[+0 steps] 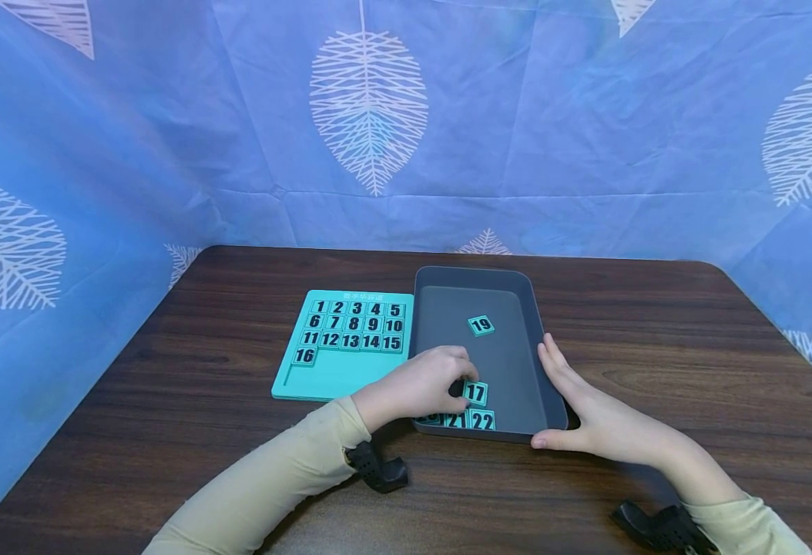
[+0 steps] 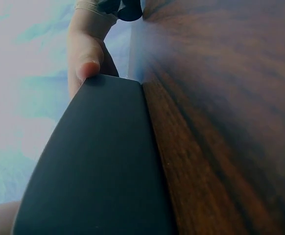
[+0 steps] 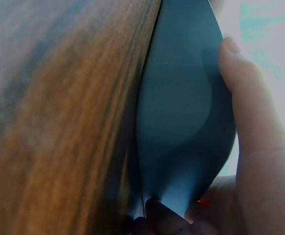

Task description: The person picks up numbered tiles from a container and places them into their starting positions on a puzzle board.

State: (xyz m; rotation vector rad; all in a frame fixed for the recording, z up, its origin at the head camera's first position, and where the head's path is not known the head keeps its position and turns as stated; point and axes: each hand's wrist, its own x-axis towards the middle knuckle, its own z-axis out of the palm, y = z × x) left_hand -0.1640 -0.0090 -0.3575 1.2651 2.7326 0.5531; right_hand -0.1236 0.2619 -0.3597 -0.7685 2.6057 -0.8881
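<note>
A dark grey tray point(image 1: 503, 347) holds several turquoise number tiles. My left hand point(image 1: 427, 384) reaches over the tray's near left side and pinches tile 17 point(image 1: 476, 393) between thumb and index finger. Just in front of it lie tile 21 point(image 1: 456, 421) and tile 22 point(image 1: 482, 419), beside another tile partly hidden by the hand. Farther back in the tray, tile 19 point(image 1: 481, 325) sits tilted. My right hand point(image 1: 600, 416) spans the tray's near right corner, thumb on the front wall and straight fingers along the right side. The right wrist view shows its thumb point(image 3: 238, 66) at the rim.
Left of the tray lies a turquoise number board point(image 1: 350, 378), its tiles running from 1 to 16 in rows, with a bare strip after 16. Both rest on a dark wooden table point(image 1: 655, 331). A blue leaf-patterned cloth point(image 1: 475, 123) hangs behind.
</note>
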